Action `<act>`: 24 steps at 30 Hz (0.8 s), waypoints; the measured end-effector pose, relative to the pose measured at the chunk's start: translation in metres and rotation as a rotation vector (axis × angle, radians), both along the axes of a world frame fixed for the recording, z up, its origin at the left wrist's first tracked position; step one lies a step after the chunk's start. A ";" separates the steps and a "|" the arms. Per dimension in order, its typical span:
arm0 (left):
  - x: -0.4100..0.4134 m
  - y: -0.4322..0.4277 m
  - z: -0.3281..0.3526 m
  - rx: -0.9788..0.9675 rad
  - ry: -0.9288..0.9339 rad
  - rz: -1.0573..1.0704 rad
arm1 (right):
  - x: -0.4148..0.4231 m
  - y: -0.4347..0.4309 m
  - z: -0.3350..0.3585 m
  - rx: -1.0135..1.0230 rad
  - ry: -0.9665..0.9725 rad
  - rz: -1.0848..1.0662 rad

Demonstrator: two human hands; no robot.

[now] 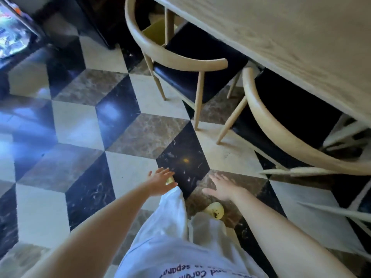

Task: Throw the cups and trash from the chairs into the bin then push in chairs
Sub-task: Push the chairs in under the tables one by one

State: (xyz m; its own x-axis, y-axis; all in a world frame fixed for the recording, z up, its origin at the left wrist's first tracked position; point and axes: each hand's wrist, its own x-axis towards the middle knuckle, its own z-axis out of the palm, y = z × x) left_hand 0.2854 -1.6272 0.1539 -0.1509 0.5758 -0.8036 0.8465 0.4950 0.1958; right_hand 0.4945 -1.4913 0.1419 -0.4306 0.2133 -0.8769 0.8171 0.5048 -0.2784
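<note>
Open floor (80, 125) (both hands empty)

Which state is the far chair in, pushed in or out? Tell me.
Pushed in, mostly. The far chair's dark seat runs under the table edge, and only its curved back stands clear. No cup or trash shows on the visible seat.

two pale wood chairs with black seats. far chair (180, 63): seat partly under table edge, curved backrest outward. near chair (281, 125): seat mostly under table. seats bare where visible.
</note>
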 end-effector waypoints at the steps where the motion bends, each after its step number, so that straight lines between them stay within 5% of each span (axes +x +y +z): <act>1: -0.007 -0.004 0.002 -0.006 -0.019 0.013 | -0.015 0.000 0.000 -0.021 -0.025 0.045; 9: -0.111 -0.024 0.020 -0.121 -0.120 0.168 | -0.175 0.002 0.013 -0.125 -0.178 0.393; 17: -0.239 -0.015 0.047 -0.037 -0.125 0.279 | -0.346 0.027 0.048 -0.045 -0.215 0.705; 24: -0.357 0.023 0.065 -0.035 -0.130 0.380 | -0.480 0.073 0.061 0.026 -0.138 0.665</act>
